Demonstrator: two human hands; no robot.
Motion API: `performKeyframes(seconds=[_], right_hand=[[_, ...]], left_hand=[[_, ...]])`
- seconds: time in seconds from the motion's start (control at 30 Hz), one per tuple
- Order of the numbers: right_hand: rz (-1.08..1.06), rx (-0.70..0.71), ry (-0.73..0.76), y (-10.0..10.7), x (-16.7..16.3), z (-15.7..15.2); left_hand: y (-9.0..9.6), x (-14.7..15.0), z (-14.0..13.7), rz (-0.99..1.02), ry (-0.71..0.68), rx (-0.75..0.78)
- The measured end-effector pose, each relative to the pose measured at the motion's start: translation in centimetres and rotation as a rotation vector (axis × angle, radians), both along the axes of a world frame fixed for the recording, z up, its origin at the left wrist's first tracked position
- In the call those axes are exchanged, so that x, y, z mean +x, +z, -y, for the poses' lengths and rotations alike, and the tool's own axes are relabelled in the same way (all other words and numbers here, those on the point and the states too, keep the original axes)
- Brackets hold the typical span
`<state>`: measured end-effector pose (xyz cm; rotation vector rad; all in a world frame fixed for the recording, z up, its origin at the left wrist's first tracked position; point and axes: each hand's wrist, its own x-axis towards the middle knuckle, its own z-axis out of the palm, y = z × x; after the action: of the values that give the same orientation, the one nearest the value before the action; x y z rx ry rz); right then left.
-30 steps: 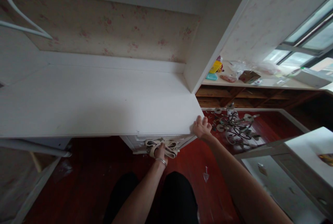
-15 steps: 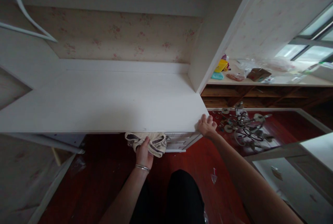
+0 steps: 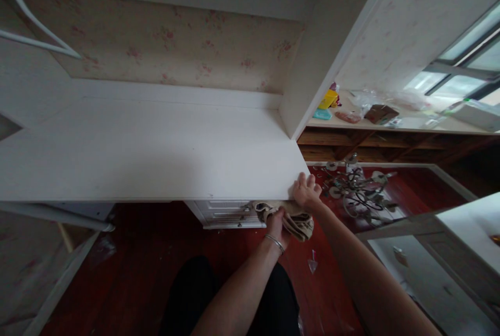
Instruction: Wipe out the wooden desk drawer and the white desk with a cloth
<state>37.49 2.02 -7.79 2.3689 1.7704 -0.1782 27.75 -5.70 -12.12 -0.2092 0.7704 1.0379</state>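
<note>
My left hand [image 3: 278,226] is closed around a beige and dark patterned cloth [image 3: 299,224], held against the front edge of the white desk [image 3: 156,153] near its right end. The bunched cloth spreads to either side of the fingers and partly covers the drawer front. My right hand [image 3: 307,190] lies on the desk's right front corner, fingers spread over the top and the thumb side hidden. It is just above the cloth; whether the two touch I cannot tell.
White drawers [image 3: 226,213] with knobs stand under the desktop. A dismantled chandelier [image 3: 359,187] lies on the red floor at right. Beyond it, a low shelf unit [image 3: 422,126] bears a brown box [image 3: 380,114] and plastic bags. A white cabinet [image 3: 469,221] stands at right.
My left hand has moved right along the desk's front edge with the cloth, uncovering the drawers on the left. My right hand stays on the corner. The view has shifted slightly.
</note>
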Motion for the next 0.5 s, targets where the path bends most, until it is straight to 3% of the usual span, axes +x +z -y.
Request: performKeyframes(seconds=[0.1, 0.2, 0.33, 0.5], right_hand=[[0.035, -0.039, 0.061, 0.0, 0.1, 0.0], [0.042, -0.047, 0.047, -0.2, 0.1, -0.2], [0.032, -0.044, -0.003, -0.3, 0.2, -0.3], [0.040, -0.050, 0.053, 0.1, 0.1, 0.1]], left_hand=[[-2.8, 0.9, -0.7, 0.021, 0.021, -0.063], [-5.6, -0.2, -0.9, -0.053, 0.059, -0.135], [-8.1, -3.8, -0.8, -0.167, 0.149, -0.187], [-8.7, -10.0, -0.7, -0.274, 0.251, -0.186]])
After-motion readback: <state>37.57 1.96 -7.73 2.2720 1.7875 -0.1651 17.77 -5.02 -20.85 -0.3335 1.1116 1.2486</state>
